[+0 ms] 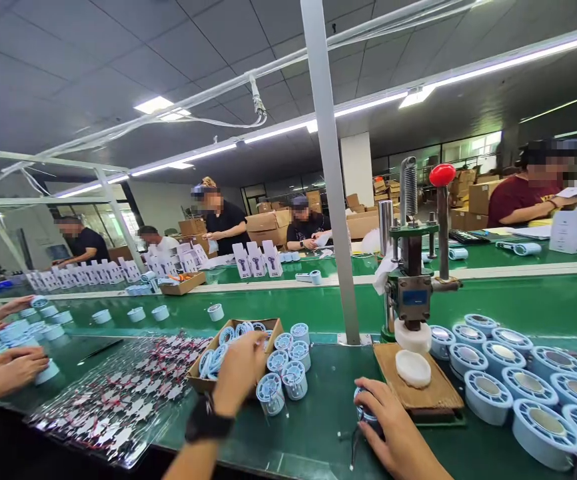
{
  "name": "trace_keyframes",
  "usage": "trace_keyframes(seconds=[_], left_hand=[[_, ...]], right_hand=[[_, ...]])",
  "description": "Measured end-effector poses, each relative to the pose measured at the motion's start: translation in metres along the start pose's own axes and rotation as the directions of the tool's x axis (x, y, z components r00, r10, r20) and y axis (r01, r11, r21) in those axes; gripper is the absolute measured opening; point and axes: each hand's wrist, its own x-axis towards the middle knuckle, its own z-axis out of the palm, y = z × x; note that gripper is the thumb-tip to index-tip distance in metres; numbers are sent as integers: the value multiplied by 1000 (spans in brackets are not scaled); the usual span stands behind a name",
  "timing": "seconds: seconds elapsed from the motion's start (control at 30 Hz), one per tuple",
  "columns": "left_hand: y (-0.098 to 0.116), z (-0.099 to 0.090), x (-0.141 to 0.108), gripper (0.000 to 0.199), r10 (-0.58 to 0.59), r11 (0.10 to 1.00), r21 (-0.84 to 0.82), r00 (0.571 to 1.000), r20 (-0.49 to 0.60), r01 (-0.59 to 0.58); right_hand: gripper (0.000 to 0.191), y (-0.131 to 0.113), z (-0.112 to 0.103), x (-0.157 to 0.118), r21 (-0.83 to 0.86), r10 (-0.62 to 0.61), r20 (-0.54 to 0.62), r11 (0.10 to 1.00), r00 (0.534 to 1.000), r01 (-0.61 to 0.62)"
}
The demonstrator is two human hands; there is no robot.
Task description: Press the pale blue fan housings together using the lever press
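Note:
My left hand (241, 367), with a dark band at its wrist, reaches over a cardboard box (276, 327) of light blue plastic rings (212, 360). Its fingers are blurred and partly hidden, so a grip on a ring cannot be made out. My right hand (391, 427) has its fingers wrapped round a small light blue round housing (367, 415) on the green bench, left of the press. Thin wires trail from that housing toward the bench edge. Several light blue cylindrical housings (294, 380) stand beside the box, between my hands.
A hand press (413, 293) with a red-knobbed lever and white pads stands on a brown board (443, 395). Larger blue housings (548, 430) crowd the right. Wired boards (118, 400) lie on plastic at left, near a co-worker's hands (18, 370). A post (331, 167) rises ahead.

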Motion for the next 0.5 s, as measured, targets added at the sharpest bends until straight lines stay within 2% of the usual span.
trace_keyframes(seconds=[0.1, 0.17, 0.23, 0.37, 0.43, 0.5], left_hand=[[-56, -10, 50, 25, -106, 987, 128, 993, 56, 98], [-79, -5, 68, 28, -146, 973, 196, 982, 118, 121], [-93, 3, 75, 29, -179, 959, 247, 972, 150, 138], [-103, 7, 76, 29, -203, 949, 266, 975, 95, 172], [-97, 0, 72, 27, -194, 956, 231, 980, 32, 182], [-81, -6, 60, 27, -178, 969, 165, 983, -38, 182]], right_hand=[[25, 4, 1, 4, -33, -10, 9, 999, 1000, 11], [21, 13, 7, 6, -54, -46, 15, 997, 999, 47], [16, 24, 16, 8, -57, -90, 0, 994, 996, 90], [16, 32, 28, 5, -14, -106, -137, 994, 985, 105], [23, 26, 23, 2, 44, -63, -161, 997, 985, 71], [34, 17, 14, 1, 114, -3, -123, 993, 992, 18]])
